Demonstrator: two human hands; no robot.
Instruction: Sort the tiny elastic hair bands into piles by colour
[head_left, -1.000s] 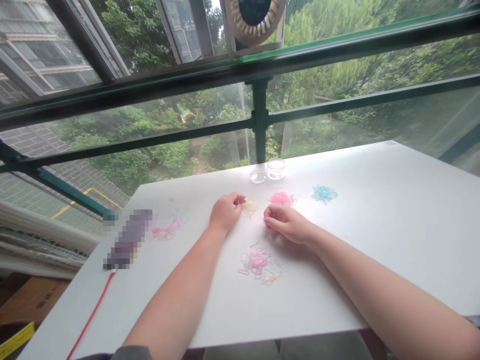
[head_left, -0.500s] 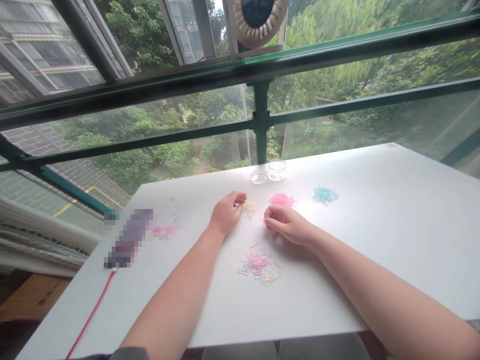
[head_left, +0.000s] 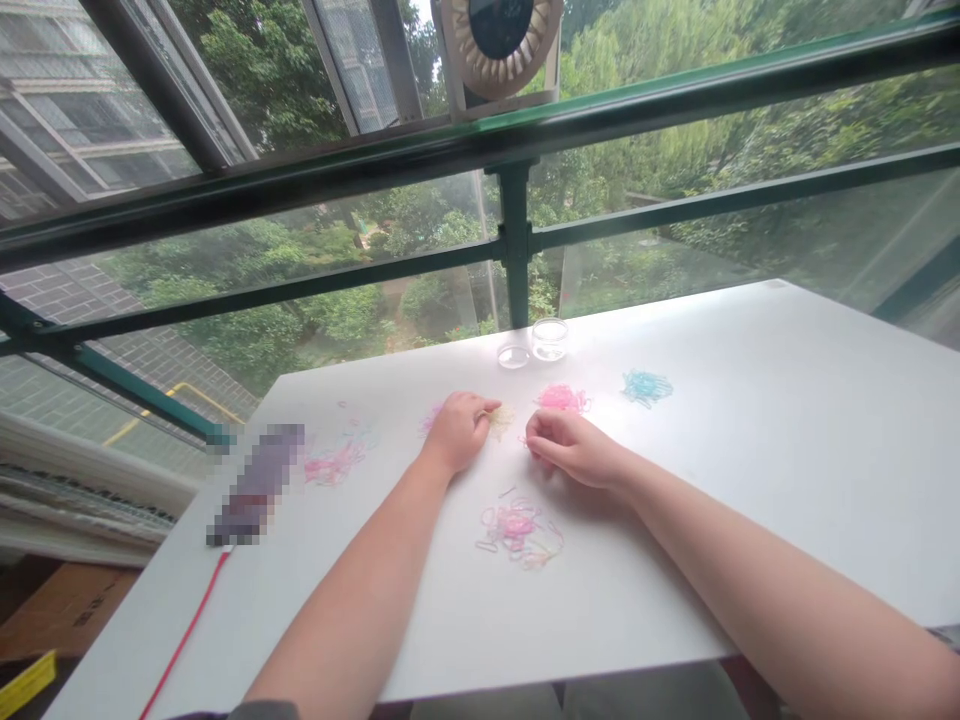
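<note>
My left hand [head_left: 457, 432] rests at the edge of a pale yellow pile of small rubber bands [head_left: 501, 420], its index finger stretched onto them and its thumb a little apart. Part of a purple pile [head_left: 430, 420] shows behind that hand. My right hand [head_left: 570, 445] is closed in a pinch just in front of a pink pile [head_left: 562, 398]. A bit of a pink rubber band [head_left: 524, 440] peeks out at its fingertips. Nearer to me, between the forearms, lies a mixed heap of pink and pale bands [head_left: 517, 530].
A turquoise pile [head_left: 646, 387] lies to the right, a scattered pink and blue one [head_left: 334, 462] to the left. A clear round container [head_left: 550, 340] and its lid [head_left: 514, 357] stand at the back edge. A pixelated dark object [head_left: 259, 485] with a red cable [head_left: 184, 635] lies left.
My left hand has lowered onto the yellow bands, its fingers drawn in except the index finger. The purple pile behind it shows more. My right hand stays nearly still; the view shifts slightly.
</note>
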